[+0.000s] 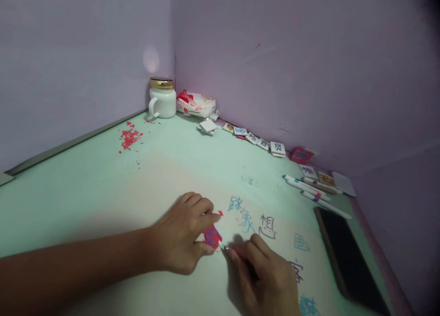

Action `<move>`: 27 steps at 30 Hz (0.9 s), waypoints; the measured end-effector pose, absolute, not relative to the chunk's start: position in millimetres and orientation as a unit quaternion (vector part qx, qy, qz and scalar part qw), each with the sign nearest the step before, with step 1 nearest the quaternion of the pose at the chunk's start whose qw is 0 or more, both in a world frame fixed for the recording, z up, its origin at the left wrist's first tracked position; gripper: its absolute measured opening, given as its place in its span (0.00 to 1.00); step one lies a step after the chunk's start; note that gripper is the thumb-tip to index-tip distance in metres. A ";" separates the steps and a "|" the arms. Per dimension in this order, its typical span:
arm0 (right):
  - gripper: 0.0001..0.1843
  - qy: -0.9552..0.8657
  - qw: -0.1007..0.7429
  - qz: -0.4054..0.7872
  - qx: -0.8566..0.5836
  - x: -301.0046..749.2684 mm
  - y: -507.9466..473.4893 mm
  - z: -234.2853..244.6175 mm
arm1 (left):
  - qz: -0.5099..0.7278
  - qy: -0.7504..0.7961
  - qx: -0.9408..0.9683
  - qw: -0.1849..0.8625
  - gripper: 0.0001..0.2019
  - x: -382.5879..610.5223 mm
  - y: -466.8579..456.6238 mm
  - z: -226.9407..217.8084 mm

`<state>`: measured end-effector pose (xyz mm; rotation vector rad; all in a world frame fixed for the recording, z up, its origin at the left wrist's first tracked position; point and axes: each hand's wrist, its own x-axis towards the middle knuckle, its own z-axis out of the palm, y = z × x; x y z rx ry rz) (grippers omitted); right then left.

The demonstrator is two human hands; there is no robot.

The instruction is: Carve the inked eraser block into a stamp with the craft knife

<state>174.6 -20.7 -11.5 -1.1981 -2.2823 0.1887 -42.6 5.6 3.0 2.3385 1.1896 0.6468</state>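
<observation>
My left hand [184, 236] rests on the table with thumb and forefinger pinched around a small red and purple patch [212, 236] on the pale sheet [165, 187]. My right hand [266, 277] is closed on a thin tool [225, 247] whose light tip touches the edge of that patch. Blue and dark hand-drawn characters [252, 222] run across the sheet to the right of both hands.
A white lidded mug [162, 98] and a red-and-white packet [195, 104] stand in the far corner. Red scraps [129, 137] lie at back left. Printed tiles [256, 139] line the right wall, then several marker pens [314, 190] and a dark phone [349, 256].
</observation>
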 end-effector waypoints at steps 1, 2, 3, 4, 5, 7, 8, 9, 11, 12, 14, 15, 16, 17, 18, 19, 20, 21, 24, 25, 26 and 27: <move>0.13 -0.851 0.274 0.070 -0.442 175.5 -20.0 -11.5 | 0.235 0.428 0.845 0.217 0.21 -42.7 5.6 3.2; 0.12 -0.853 0.273 0.072 -0.439 176.2 -19.4 -11.5 | 0.235 0.425 0.847 0.217 0.21 -42.8 5.6 3.5; 0.12 -0.853 0.272 0.075 -0.438 176.5 -19.0 -11.5 | 0.236 0.423 0.848 0.216 0.21 -43.0 5.6 3.9; 0.12 -0.852 0.272 0.079 -0.439 176.6 -18.9 -11.5 | 0.236 0.421 0.849 0.215 0.21 -43.2 5.6 4.3; 0.13 -0.851 0.271 0.086 -0.442 176.4 -18.9 -11.5 | 0.236 0.420 0.850 0.214 0.21 -43.4 5.6 4.6; 0.14 -0.845 0.270 0.102 -0.449 175.7 -19.4 -11.4 | 0.232 0.418 0.851 0.217 0.21 -44.0 5.5 4.5; 0.15 -0.843 0.272 0.109 -0.451 175.4 -19.5 -11.2 | 0.231 0.417 0.851 0.219 0.21 -44.2 5.4 3.9; 0.15 -0.842 0.275 0.114 -0.451 175.2 -19.4 -10.8 | 0.234 0.416 0.851 0.219 0.21 -44.5 5.3 3.1; 0.16 -0.842 0.275 0.118 -0.449 175.5 -18.8 -9.7 | 0.245 0.413 0.850 0.217 0.21 -44.8 4.8 1.2; 0.16 -0.843 0.271 0.116 -0.450 176.0 -18.3 -8.9 | 0.251 0.411 0.850 0.215 0.20 -44.8 4.6 0.4; 0.16 -0.853 0.253 0.117 -0.441 177.2 -17.1 -6.8 | 0.254 0.408 0.850 0.214 0.20 -44.6 4.3 0.3; 0.16 -0.858 0.245 0.117 -0.437 177.9 -16.6 -5.6 | 0.253 0.409 0.850 0.214 0.19 -44.5 4.2 1.0; 0.16 -0.860 0.240 0.116 -0.434 178.5 -16.2 -4.5 | 0.251 0.409 0.851 0.214 0.19 -44.3 4.2 2.1; 0.16 -0.861 0.238 0.114 -0.435 179.0 -15.9 -3.6 | 0.248 0.410 0.851 0.213 0.19 -44.2 4.3 3.3; 0.16 -0.861 0.237 0.113 -0.436 179.3 -15.7 -2.8 | 0.245 0.410 0.852 0.213 0.19 -44.1 4.4 4.5; 0.16 -0.861 0.236 0.111 -0.437 179.6 -15.4 -2.1 | 0.243 0.410 0.853 0.212 0.19 -44.1 4.5 5.4; 0.16 -0.862 0.234 0.109 -0.436 179.8 -15.1 -1.5 | 0.242 0.409 0.853 0.213 0.18 -44.1 4.6 5.8; 0.15 -0.866 0.229 0.110 -0.431 180.0 -14.7 -0.9 | 0.240 0.408 0.854 0.215 0.18 -44.1 4.6 5.7; 0.15 -0.869 0.229 0.114 -0.424 179.5 -13.3 1.3 | 0.247 0.405 0.853 0.216 0.18 -44.3 4.2 2.7; 0.15 -0.866 0.235 0.115 -0.426 179.2 -12.9 2.0 | 0.249 0.403 0.854 0.215 0.19 -44.4 4.0 1.4; 0.16 -0.864 0.242 0.115 -0.427 178.7 -12.7 2.5 | 0.250 0.403 0.854 0.215 0.20 -44.4 3.8 0.2; 0.16 -0.862 0.248 0.116 -0.427 178.3 -12.7 2.6 | 0.252 0.402 0.854 0.214 0.21 -44.5 3.7 -0.6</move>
